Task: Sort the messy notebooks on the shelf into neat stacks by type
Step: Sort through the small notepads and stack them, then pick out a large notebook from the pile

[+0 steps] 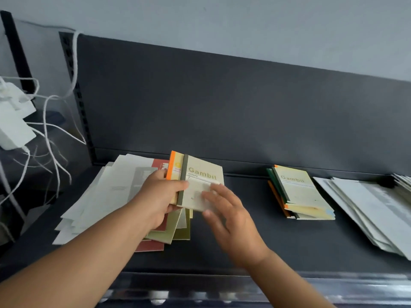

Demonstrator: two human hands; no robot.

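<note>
dark shelf (pixel 244 230); left hand (pixel 159 196) grips cream gambit notebook (pixel 203 181), green spine.

Dim, cool, even indoor light with no visible source; shadows are soft and faint on the dark shelf (pixel 244 241); the right hand (pixel 231 221) is smeared by motion blur; the front rail (pixel 222 290) carries blurred bright glints; wide-angle distortion bends straight lines near the edges.

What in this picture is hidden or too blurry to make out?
Head view, all of it:
- Small print on the held Gambit notebook: blurred, partly covered by the right hand.
- Covers in the messy pile: hidden under the left hand and forearm.
- White papers at far right: cut off by the frame edge.
</note>
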